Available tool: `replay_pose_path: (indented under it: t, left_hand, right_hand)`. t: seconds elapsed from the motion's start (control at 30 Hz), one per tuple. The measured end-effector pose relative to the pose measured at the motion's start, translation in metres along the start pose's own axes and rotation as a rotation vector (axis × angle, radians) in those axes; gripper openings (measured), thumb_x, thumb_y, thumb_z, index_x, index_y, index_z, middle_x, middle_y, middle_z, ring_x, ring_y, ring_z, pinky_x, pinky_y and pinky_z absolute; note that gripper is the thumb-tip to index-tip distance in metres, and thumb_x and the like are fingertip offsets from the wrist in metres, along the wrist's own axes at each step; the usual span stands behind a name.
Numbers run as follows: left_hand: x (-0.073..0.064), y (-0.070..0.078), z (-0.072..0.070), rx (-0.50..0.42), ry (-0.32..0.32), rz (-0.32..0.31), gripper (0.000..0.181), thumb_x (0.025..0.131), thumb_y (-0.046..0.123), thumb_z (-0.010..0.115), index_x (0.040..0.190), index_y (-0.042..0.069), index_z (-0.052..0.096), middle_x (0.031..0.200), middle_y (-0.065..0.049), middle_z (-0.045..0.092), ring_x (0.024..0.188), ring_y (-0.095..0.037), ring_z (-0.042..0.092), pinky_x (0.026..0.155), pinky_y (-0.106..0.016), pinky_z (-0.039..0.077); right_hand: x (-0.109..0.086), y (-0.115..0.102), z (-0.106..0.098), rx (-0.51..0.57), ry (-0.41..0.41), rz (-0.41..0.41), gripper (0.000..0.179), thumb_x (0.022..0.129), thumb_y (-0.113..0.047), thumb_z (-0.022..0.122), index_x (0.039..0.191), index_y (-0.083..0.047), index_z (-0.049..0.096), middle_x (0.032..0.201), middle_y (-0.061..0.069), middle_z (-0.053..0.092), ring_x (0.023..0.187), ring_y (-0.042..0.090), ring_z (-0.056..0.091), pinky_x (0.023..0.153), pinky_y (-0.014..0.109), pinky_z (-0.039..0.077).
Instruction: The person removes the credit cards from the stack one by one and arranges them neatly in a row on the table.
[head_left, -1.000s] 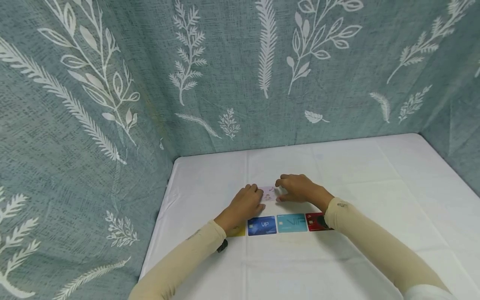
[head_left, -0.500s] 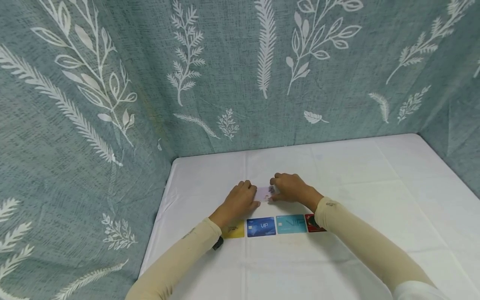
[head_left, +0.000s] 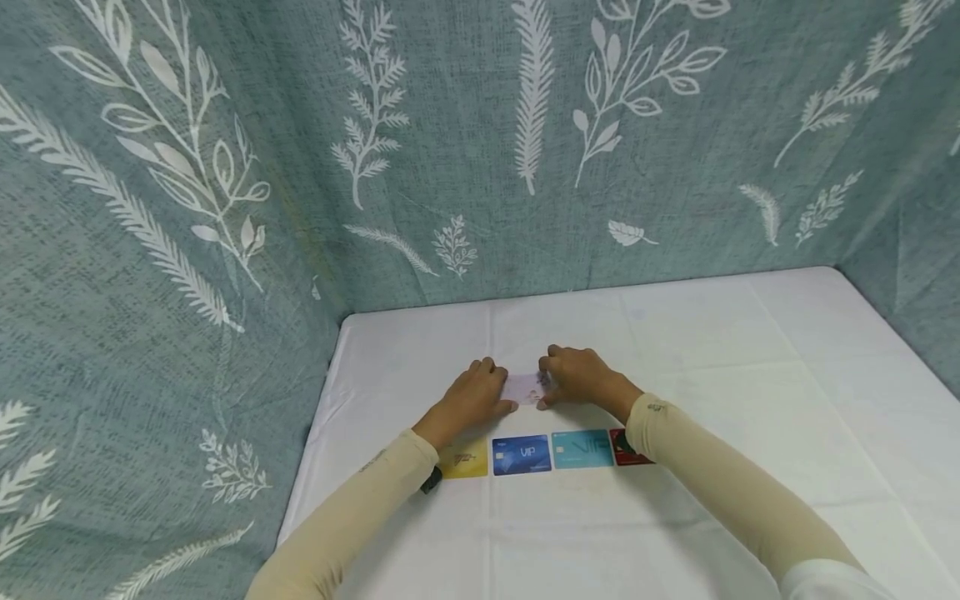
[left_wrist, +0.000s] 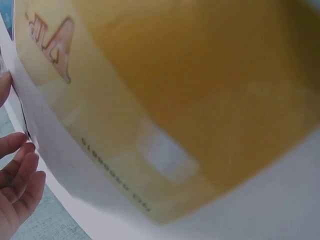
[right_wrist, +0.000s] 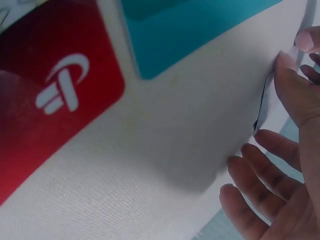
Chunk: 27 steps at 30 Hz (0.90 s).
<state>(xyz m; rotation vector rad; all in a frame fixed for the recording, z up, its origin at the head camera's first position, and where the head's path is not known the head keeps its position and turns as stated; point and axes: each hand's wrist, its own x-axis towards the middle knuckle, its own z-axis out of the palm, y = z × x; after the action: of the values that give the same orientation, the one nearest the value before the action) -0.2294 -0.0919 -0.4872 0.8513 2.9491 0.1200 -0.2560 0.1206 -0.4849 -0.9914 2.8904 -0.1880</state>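
A pale lilac card (head_left: 522, 389) with a small printed pattern lies on the white table between my hands. My left hand (head_left: 472, 397) holds its left end, thumb at the near corner and fingers at the far one. At the right end my right hand (head_left: 581, 375) grips in the same way. In the left wrist view, the left fingertips (left_wrist: 20, 155) meet the card's thin edge. The right wrist view shows the right thumb (right_wrist: 295, 85) and index finger at that edge; the card's face is mostly hidden there.
Nearer to me, a row of cards lies flat: yellow (head_left: 466, 458), blue (head_left: 522, 455), teal (head_left: 582, 448) and red (head_left: 627, 447). My sleeves partly cover the yellow and red ones. A patterned green curtain (head_left: 465, 150) hangs behind the white table (head_left: 720, 333).
Both hands have shifted slightly left, and the lilac card has moved left with them. The right fingers have closed in on its right end. More of the yellow card shows beside the left sleeve.
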Motion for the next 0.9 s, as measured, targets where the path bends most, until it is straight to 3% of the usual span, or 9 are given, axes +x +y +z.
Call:
replay_pose_path:
  t: [0.9]
  left_hand:
    - [0.0077, -0.0012, -0.0007, -0.099, -0.070, -0.068, 0.057, 0.083, 0.044, 0.069, 0.120, 0.003, 0.054, 0.098, -0.006, 0.051, 0.082, -0.015, 0.048, 0.076, -0.030, 0.047]
  right_hand:
    - [-0.0013, 0.0007, 0.0026, 0.023, 0.016, 0.007, 0.062, 0.070, -0.055, 0.075, 0.114, -0.012, 0.064, 0.095, 0.005, 0.059, 0.072, 0.013, 0.054, 0.066, 0.029, 0.052]
